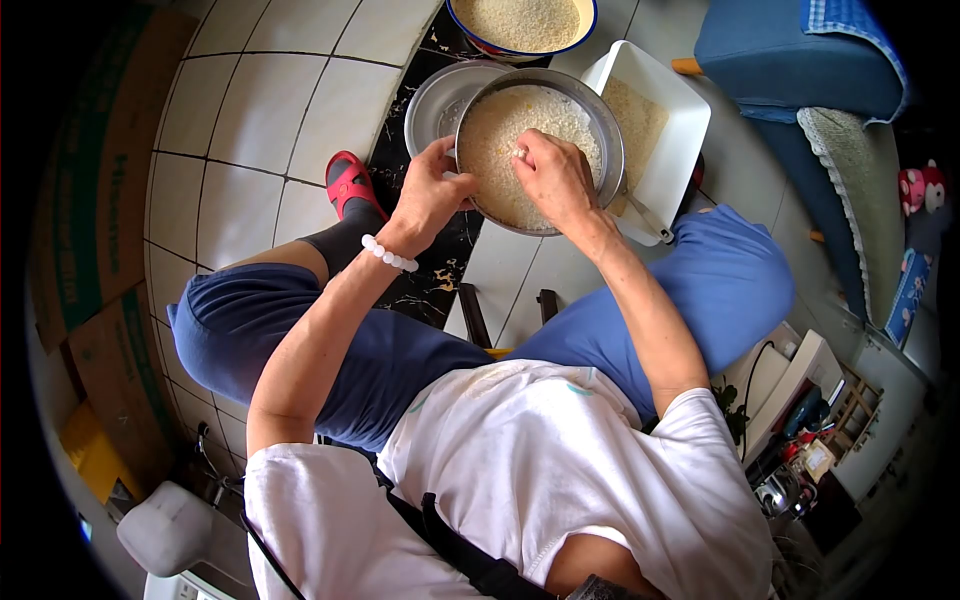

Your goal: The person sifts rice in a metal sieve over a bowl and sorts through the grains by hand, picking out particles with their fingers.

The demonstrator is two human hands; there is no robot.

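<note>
Head-height view, steeply downward

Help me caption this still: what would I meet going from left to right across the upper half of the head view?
Cardboard box, red sandal, left hand, right hand, white tub, blue upholstered seat, red toy. The metal bowl overlaps both hands, so it is left out.

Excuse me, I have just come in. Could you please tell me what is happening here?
A seated person is handling pale grains in a round metal container. The left hand holds it at the rim, while the right hand is in it with fingertips together, seemingly pinching some grains. A grey basin sits partly beneath the container. More grains lie in the white tub to the right and in the blue-rimmed bowl beyond.
</note>
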